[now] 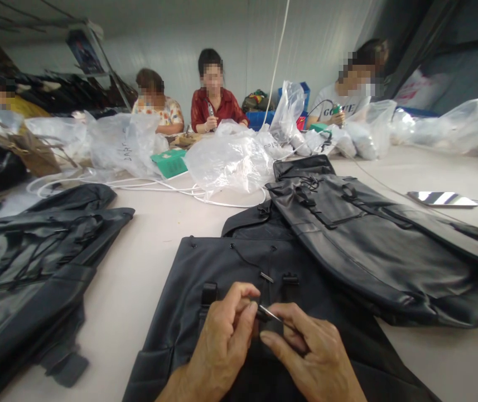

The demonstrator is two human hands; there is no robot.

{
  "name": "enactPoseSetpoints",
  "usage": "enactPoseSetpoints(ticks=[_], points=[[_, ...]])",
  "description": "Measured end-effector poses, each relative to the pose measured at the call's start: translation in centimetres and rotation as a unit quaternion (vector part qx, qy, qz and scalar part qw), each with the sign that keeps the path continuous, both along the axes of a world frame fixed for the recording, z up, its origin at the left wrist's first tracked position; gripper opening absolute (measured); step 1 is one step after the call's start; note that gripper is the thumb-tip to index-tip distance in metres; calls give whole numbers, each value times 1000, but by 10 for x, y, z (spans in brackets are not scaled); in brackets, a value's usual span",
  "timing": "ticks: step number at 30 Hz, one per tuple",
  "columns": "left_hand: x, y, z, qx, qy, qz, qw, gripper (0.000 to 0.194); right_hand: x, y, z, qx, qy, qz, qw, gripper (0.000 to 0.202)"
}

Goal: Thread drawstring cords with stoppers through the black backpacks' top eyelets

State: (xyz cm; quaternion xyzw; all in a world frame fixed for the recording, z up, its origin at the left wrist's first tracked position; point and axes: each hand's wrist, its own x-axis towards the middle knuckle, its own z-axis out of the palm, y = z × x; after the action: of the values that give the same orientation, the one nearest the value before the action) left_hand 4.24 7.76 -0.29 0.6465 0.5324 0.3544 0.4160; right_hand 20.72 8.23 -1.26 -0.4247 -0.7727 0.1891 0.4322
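Both busy over the black bag (pixel 217 265), our left hand (pixel 226 329) pinches a dark piece (pixel 262 316) and our right hand (pixel 314 340) clamps a thin metal tool (pixel 271 313), cord (pixel 242 258) seemingly threaded, piece apparently unfinished.

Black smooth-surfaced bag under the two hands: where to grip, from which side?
Probably pinch the black smooth-surfaced bag by its far left corner, coming from the left: that corner borders the pale tabletop, while a second glossy black bag with straps overlaps its right side, and the left hand and right hand are over its middle.
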Motion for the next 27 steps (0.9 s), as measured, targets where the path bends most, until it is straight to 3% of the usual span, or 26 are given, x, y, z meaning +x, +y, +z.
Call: enactPoseSetpoints(ticks=[3, 8, 12, 14, 17, 21, 27], points=[[0, -4, 0, 6, 58, -5, 998, 22, -2, -3, -5, -3, -44, 30, 999, 16], [1, -8, 4, 36, 102, -1, 994, 18, -3, -7, -9, 65, -136, 46, 988, 18], [-1, -8, 13, 38, 132, -62, 989, 16, -3, -9, -8, 30, -114, 43, 992, 13], [-3, -6, 17, 2, 108, -91, 990, 12, -2, -8, -7, -36, -71, 52, 995, 12], [-2, -3, 19, -90, -12, -102, 991, 5, 1, -6, -6, -84, -19, 79, 993, 21], [0, -1, 16, -135, -112, -107, 979, 14, 4, -3, -4, -25, -68, 80, 994, 24], [-1, -5, 15, -73, -32, -90, 993, 7, 4, -4, -6, 72, -262, 61, 960, 20]])
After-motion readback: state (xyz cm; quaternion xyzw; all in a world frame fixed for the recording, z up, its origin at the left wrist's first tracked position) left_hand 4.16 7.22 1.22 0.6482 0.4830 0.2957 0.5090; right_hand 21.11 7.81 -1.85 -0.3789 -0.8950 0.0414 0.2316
